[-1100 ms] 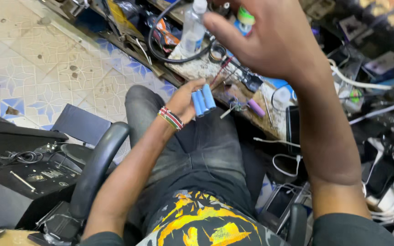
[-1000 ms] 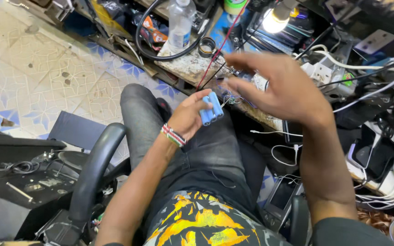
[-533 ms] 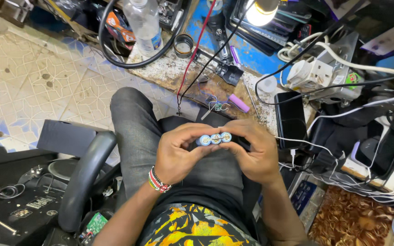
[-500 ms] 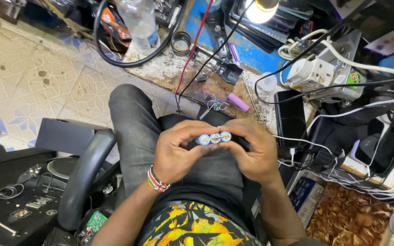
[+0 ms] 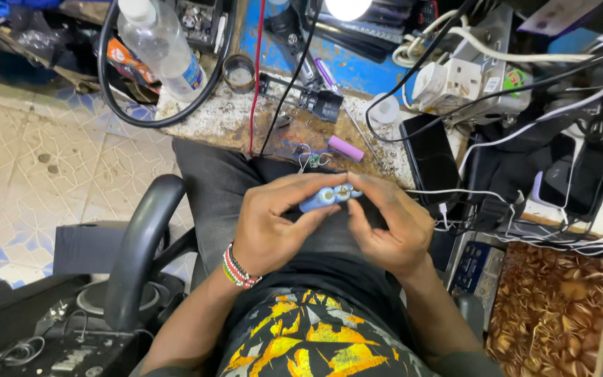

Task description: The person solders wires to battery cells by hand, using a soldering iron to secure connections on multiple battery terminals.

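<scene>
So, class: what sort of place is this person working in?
Most likely a small electronics repair bench: both hands hold a blue battery pack above a scarred worktop strewn with cables, a power strip and a dark phone.

Between the fingers [image 5: 294,199] sits a pack of blue cells [image 5: 328,197], its wrap smooth and slightly glossy like plastic film, the end caps shiny metal. Just beyond the fingers the surface [image 5: 211,119] looks rough, chipped and dusty. Farther beyond stands a clear glossy plastic bottle [image 5: 158,45]. Below the fingers, trousers [image 5: 211,188] of matt dark cloth.
</scene>
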